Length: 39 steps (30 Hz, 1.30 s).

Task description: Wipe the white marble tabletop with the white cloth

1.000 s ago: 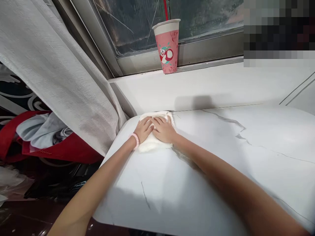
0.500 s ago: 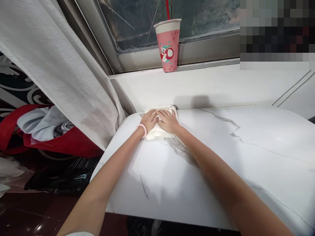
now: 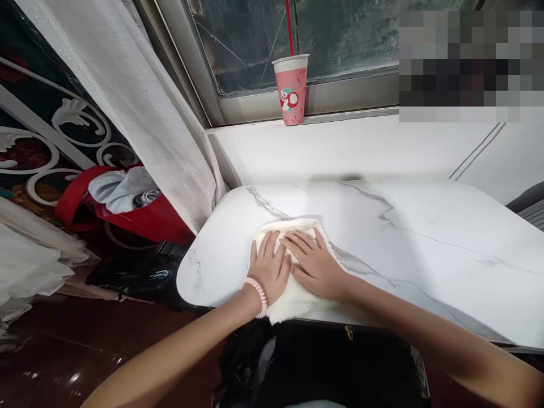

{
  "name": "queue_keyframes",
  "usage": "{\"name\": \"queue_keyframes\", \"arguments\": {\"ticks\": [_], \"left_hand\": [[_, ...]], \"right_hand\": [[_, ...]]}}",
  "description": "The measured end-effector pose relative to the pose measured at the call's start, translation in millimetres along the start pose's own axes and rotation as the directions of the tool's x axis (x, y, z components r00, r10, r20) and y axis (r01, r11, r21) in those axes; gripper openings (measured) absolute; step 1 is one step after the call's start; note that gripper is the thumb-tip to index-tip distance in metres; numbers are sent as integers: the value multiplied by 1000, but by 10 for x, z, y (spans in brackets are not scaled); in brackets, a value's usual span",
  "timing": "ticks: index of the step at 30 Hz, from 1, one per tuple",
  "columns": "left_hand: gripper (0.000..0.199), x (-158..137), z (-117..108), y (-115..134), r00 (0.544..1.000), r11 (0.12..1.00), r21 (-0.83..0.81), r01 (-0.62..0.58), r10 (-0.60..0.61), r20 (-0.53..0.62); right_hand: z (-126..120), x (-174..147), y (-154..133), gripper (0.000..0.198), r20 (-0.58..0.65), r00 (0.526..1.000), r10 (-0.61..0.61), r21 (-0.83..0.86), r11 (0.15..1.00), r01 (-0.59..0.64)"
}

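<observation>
A cream-white cloth (image 3: 293, 303) lies spread on a white marble-patterned table (image 3: 442, 266), its lower end at the table's near edge. My left hand (image 3: 268, 266) presses flat on the cloth's left side, fingers stretched forward, with a pink coil band (image 3: 260, 296) around the wrist. To its right, my right hand (image 3: 317, 265) also lies flat on the cloth, fingers pointing to the upper left. The fingertips of both hands come close together over the cloth. Parts of the cloth are hidden beneath the hands.
A pink paper cup (image 3: 292, 93) with a red straw stands on the window ledge behind the table. A pale curtain (image 3: 170, 130) hangs at the left, beside a red bag (image 3: 144, 221) holding folded cloth. Below the near edge is a black bag (image 3: 335, 362).
Both hands and the cloth have come from the table's far edge back to its near edge. The cloth stays under the flat hands. The camera view has shifted as well.
</observation>
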<state>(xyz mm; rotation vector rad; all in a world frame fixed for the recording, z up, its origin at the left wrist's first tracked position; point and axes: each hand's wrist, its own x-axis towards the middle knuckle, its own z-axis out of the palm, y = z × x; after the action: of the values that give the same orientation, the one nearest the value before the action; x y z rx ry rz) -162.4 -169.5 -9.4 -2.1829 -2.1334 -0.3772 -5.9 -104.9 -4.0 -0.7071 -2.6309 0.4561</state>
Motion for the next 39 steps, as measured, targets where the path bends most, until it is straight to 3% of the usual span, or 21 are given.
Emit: {"name": "queue_keyframes", "arguments": {"ticks": [5, 10, 18, 22, 26, 33, 39], "left_hand": [[49, -60, -58, 332, 996, 997, -52, -59, 63, 66], [54, 255, -20, 431, 985, 995, -73, -67, 78, 153], [46, 1401, 286, 241, 996, 996, -82, -27, 34, 83], [42, 2037, 445, 167, 992, 986, -122, -115, 120, 34], [41, 2441, 537, 155, 985, 974, -157, -164, 170, 23], [43, 2560, 546, 194, 985, 973, -164, -160, 168, 38], [45, 2209, 458, 339, 989, 985, -123, -125, 133, 65]], "right_hand": [[-189, -285, -28, 48, 5, 988, 154, 87, 984, -154], [-293, -142, 102, 45, -13, 952, 304, 69, 951, -303], [-344, 536, 981, 45, -94, 959, 269, -5, 963, -270], [-406, 824, 1370, 45, -201, 912, 359, 17, 932, -363], [-448, 973, 1613, 45, -274, 871, 408, 36, 909, -415], [-480, 981, 1708, 46, -264, 857, 442, 23, 892, -452], [-490, 743, 1513, 45, -248, 884, 395, 5, 913, -407]]}}
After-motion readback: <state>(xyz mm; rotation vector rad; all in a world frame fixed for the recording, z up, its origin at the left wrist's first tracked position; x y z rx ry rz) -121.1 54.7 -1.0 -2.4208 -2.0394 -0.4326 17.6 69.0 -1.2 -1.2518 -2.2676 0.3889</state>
